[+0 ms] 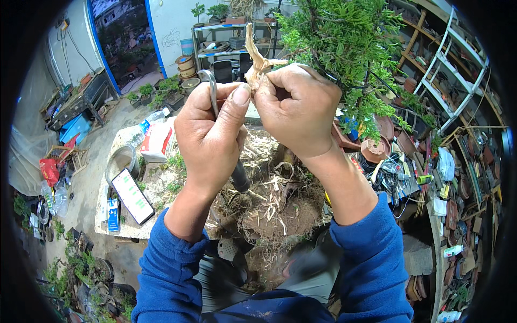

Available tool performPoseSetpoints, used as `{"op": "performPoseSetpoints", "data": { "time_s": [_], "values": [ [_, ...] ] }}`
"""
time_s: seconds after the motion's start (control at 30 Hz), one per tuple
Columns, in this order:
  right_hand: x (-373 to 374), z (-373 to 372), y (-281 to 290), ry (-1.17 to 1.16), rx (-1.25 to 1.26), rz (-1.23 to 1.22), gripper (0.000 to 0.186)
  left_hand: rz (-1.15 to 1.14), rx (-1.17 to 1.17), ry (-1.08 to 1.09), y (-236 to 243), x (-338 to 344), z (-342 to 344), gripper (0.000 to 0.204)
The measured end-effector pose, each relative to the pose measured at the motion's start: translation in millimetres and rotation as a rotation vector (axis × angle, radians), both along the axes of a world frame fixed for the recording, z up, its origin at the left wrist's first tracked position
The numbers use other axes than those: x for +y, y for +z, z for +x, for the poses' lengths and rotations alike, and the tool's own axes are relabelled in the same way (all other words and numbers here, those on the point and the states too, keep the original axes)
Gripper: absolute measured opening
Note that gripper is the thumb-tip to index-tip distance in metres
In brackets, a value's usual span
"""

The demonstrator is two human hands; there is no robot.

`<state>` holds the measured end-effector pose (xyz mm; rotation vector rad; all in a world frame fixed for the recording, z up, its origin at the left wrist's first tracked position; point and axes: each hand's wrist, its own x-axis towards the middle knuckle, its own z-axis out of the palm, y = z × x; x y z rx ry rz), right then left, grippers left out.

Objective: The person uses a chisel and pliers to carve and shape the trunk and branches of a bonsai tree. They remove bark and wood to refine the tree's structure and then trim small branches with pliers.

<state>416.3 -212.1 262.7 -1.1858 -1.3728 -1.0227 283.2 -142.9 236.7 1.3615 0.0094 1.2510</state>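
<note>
Pale stripped deadwood [257, 63] of a bonsai tree rises in front of me, forked at the top. My left hand [207, 134] is closed round a hooked metal carving tool [212, 89]; its curved tip stands up above the fingers and its dark handle points down. The left thumb presses close to the base of the deadwood. On the other side, my right hand [299, 107] is closed with curled fingers gripping the deadwood at its base. Green foliage [339, 54] hangs behind and right of that hand. Wood shreds [274, 194] lie over the soil and roots below.
A pale worktop [156, 183] on the left carries a phone [132, 196], a red-and-white box [157, 141] and a clear tub [123, 161]. Pots and tools crowd the right side, near a metal ladder [449, 70]. Shelves [231, 51] stand at the back.
</note>
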Motion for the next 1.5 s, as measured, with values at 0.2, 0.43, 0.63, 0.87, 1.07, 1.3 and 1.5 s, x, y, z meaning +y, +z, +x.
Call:
{"op": "performPoseSetpoints", "data": {
  "time_s": [0.2,0.43,0.63,0.87,1.07,1.3,1.5],
  "values": [
    [-8,-2,-13,-0.091,-0.019,0.023,0.010,0.010,0.017,0.041,1,0,0,0.015],
    [-81,-26,-37,-0.057,0.242,-0.244,0.008,-0.151,0.031,-0.039,-2,-2,-8,0.025],
    [-97,-65,-67,0.406,0.422,-0.536,0.062,-0.213,0.034,-0.107,-8,-46,-28,0.036],
    [-111,-65,-74,0.401,0.430,-0.521,0.051,0.218,0.211,0.196,-14,-40,-29,0.036],
    [-103,-27,-61,0.369,0.584,-0.470,0.050,0.092,0.005,0.343,-2,-5,-17,0.028],
    [-81,-3,-43,0.296,0.415,-0.460,0.042,0.247,0.107,0.036,38,45,15,0.042],
    [-77,5,-34,0.263,0.367,-0.438,0.039,0.494,0.251,-0.083,53,69,25,0.037]
  ]
}}
